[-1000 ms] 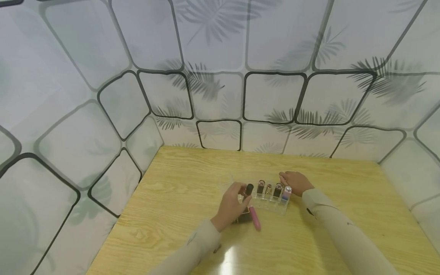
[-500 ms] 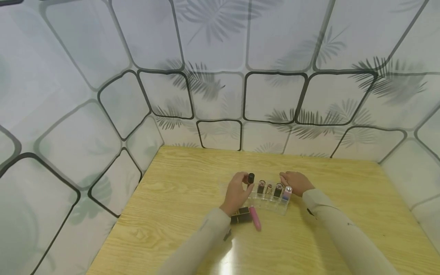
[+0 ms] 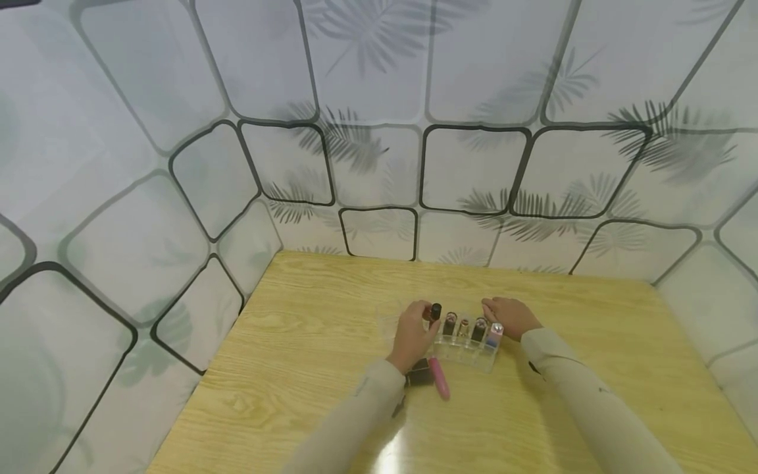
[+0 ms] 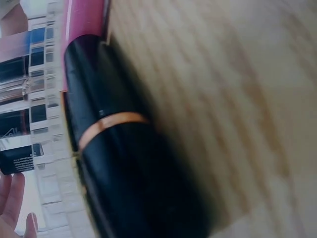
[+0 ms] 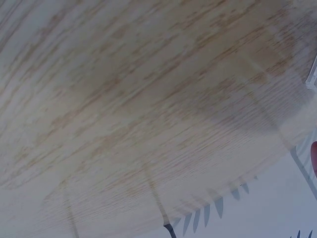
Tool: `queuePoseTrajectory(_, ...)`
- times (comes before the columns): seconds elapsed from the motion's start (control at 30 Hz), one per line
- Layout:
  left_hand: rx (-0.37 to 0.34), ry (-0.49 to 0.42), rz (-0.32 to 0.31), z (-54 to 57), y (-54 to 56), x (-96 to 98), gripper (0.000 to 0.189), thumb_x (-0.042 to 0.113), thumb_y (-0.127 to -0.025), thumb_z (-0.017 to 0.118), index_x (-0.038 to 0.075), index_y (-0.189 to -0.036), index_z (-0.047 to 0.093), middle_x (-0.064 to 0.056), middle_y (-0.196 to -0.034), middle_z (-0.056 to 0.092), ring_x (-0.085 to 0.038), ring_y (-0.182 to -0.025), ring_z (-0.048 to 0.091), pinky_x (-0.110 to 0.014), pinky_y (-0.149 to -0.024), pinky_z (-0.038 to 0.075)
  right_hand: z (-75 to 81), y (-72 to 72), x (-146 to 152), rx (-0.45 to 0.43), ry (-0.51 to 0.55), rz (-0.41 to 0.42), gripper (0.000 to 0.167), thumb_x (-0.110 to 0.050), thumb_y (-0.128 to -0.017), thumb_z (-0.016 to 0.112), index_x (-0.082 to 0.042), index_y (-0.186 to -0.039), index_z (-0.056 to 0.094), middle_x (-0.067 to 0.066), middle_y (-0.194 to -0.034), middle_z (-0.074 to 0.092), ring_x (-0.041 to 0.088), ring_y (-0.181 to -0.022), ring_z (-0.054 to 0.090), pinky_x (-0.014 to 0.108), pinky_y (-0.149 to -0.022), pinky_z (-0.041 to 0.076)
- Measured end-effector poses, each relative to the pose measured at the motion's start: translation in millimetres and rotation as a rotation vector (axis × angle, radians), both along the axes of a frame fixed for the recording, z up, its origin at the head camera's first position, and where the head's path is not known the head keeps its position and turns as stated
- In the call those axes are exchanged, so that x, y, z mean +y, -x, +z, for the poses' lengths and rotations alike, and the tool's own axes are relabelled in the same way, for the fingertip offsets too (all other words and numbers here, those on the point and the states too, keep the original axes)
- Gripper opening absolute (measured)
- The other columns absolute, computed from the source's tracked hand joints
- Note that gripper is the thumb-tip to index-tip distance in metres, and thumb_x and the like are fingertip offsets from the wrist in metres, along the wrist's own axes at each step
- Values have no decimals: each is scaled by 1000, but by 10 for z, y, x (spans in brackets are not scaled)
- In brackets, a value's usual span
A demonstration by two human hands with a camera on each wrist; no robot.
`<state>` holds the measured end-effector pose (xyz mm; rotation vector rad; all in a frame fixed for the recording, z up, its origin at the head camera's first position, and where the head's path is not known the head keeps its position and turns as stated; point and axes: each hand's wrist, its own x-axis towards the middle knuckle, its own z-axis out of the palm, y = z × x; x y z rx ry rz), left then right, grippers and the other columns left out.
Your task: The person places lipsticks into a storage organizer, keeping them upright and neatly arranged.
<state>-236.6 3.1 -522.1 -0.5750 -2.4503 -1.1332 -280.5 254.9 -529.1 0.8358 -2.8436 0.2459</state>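
Note:
In my left hand (image 3: 411,337) I pinch a black lipstick (image 3: 435,312) upright at the left part of a clear lipstick organizer (image 3: 464,355). The left wrist view shows my fingertips (image 4: 14,196) at its base and small white print on it. Several lipsticks stand in the organizer's back row, among them a gold one (image 3: 463,327) and a lilac-and-blue one (image 3: 495,334). My right hand (image 3: 514,317) is at the organizer's back right corner, fingers bent and partly hidden; I cannot tell whether they grip it.
In front of the organizer, on the wooden table (image 3: 296,368), lie a pink tube (image 3: 439,378) and black pieces (image 3: 421,373). Close to the left wrist camera is a black tube with a gold band (image 4: 124,163). A patterned wall covering (image 3: 379,230) rises behind the table.
My left hand has carried the black lipstick back and to the right, up to the organizer beside the other lipsticks. The right hand has stayed in place.

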Motion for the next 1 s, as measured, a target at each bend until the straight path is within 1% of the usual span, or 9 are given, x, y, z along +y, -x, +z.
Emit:
queuePoseTrajectory(0.1, 7, 3, 12, -27, -7, 12, 22, 9, -79, 71, 6, -98, 60, -4, -87, 64, -12, -79, 60, -20, -75, 49, 6, -8, 1, -5, -2, -1, 17, -15, -94, 44, -12, -78, 47, -1, -62, 44, 13, -55, 41, 32, -54, 37)
queuePoseTrajectory(0.17, 14, 18, 29, -39, -18, 18, 22, 10, -79, 72, 7, -97, 60, -3, -86, 64, -12, -79, 60, -23, -76, 48, 5, -10, 4, -9, -6, -3, 17, -15, -95, 44, -12, -78, 47, -1, -62, 44, 13, -55, 41, 32, -55, 37)
queuePoseTrajectory(0.33, 65, 108, 89, -66, -62, 26, 24, 16, -78, 74, 9, -97, 61, -1, -86, 65, -12, -78, 60, -28, -79, 44, 7, -13, 4, -11, -12, -8, 16, -15, -95, 44, -11, -79, 47, 0, -63, 44, 13, -55, 41, 32, -55, 37)
queuePoseTrajectory(0.43, 88, 134, 102, -72, -85, 28, 25, 17, -77, 74, 9, -97, 62, -1, -86, 66, -13, -79, 60, -27, -79, 43, 10, -16, 2, -2, -15, -9, 14, -15, -94, 44, -11, -81, 49, 0, -63, 46, 13, -55, 42, 33, -55, 38)
queuePoseTrajectory(0.6, 97, 131, 100, -89, -92, 33, 24, 16, -77, 74, 8, -97, 61, -1, -86, 65, -13, -79, 60, -28, -80, 44, 0, -9, 10, 7, -18, -7, 14, -15, -94, 45, -10, -83, 51, 1, -64, 48, 14, -55, 45, 34, -55, 40)
queuePoseTrajectory(0.83, 72, 125, 91, -106, -87, 28, 23, 16, -78, 73, 8, -96, 62, -1, -86, 66, -13, -80, 60, -31, -83, 45, -13, 1, 16, -3, -8, 0, 15, -15, -94, 44, -11, -81, 48, 0, -63, 45, 13, -55, 41, 33, -55, 38)
queuePoseTrajectory(1.0, 75, 139, 72, -104, -95, 12, 23, 14, -77, 74, 7, -95, 61, -2, -85, 66, -13, -80, 60, -32, -85, 45, -16, 6, 20, -1, -3, 5, 15, -14, -94, 44, -11, -80, 49, 0, -63, 45, 13, -55, 42, 33, -54, 38)
